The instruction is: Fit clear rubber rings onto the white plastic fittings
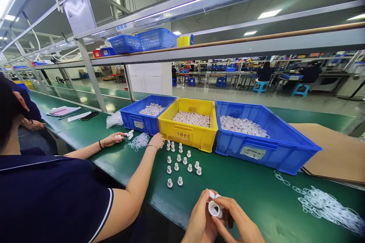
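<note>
At the bottom centre, my left hand (202,220) and my right hand (238,218) are closed together around a small white plastic fitting (215,209) with a round open end. Just beyond them, several identical white fittings (182,159) stand upright in rows on the green bench (251,193). A heap of thin clear rings (327,205) lies to the right of my hands. Past the fittings stand a blue bin (265,148), a yellow bin (189,134) and a smaller blue bin (142,121), each filled with white parts.
A co-worker in a dark shirt (51,197) sits at my left, both of that person's hands (114,138) on the bench by a small pile of rings (139,141). Flat cardboard (336,152) lies at right. Blue baskets (142,41) sit on the overhead shelf.
</note>
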Available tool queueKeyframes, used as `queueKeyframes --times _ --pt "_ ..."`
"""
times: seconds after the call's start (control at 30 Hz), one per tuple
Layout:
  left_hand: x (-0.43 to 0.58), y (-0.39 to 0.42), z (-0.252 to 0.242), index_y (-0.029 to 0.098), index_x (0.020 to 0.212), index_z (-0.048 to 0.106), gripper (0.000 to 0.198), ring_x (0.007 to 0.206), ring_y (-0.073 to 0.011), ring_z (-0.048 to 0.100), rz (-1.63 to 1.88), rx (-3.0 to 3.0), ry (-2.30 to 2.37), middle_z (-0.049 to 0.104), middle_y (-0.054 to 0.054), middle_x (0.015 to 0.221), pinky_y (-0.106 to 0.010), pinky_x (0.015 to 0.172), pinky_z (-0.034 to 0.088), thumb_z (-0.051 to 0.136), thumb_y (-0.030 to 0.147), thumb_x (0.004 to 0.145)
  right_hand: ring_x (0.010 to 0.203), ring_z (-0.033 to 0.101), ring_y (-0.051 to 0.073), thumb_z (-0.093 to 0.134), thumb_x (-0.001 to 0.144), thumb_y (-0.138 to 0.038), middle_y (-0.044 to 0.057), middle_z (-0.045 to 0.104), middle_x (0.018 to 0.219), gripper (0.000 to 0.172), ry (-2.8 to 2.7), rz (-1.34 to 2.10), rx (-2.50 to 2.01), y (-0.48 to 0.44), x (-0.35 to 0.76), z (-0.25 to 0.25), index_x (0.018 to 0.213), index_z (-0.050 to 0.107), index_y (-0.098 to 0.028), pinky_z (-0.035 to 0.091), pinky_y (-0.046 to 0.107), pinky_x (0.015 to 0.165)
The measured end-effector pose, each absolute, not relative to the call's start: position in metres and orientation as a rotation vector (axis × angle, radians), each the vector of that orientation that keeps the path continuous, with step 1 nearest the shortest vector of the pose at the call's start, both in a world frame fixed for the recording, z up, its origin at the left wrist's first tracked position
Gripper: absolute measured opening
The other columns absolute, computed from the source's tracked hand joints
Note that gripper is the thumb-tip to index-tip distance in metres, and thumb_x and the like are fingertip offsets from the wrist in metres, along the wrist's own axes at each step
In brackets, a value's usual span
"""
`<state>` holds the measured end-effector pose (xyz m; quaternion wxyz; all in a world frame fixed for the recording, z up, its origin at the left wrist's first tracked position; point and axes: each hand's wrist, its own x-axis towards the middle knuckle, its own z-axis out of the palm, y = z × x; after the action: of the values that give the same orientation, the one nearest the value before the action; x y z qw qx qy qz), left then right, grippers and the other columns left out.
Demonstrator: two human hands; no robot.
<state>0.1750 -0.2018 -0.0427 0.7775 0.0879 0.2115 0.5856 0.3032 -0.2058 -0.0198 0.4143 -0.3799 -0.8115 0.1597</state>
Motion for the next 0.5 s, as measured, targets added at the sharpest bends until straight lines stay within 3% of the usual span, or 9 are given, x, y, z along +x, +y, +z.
queueKeyframes --times 0.23,0.4,0.5 --pt "0.18 -0.201 -0.039 0.013 0.097 0.062 0.056 0.074 -0.0194 0.063 1.235 0.103 0.389 0.066 -0.007 0.086 -0.024 0.064 0.048 0.094 0.046 0.066 0.079 0.067 0.017 0.062 0.097 -0.036 0.006 0.069 0.112 0.024 -1.991 0.453 -0.981 -0.2 0.312 -0.023 0.121 0.061 -0.029 0.059 0.022 0.064" --pt "0.185 -0.201 -0.052 0.012 0.098 0.062 0.033 0.083 -0.0208 0.065 1.253 0.09 0.378 0.066 -0.011 0.093 -0.026 0.071 0.052 0.077 0.039 0.086 0.076 0.063 0.017 0.064 0.096 -0.045 0.004 0.068 0.106 0.023 -1.79 0.536 -1.075 -0.205 0.316 -0.017 0.111 0.066 -0.028 0.056 0.024 0.067" --pt "0.183 -0.202 -0.05 0.013 0.099 0.06 0.021 0.083 -0.017 0.065 1.265 0.076 0.421 0.066 -0.011 0.098 -0.027 0.078 0.055 0.069 0.031 0.093 0.076 0.062 0.017 0.068 0.092 -0.048 0.003 0.067 0.098 0.027 -1.682 0.638 -1.119 -0.204 0.325 -0.015 0.11 0.066 -0.027 0.055 0.025 0.07"
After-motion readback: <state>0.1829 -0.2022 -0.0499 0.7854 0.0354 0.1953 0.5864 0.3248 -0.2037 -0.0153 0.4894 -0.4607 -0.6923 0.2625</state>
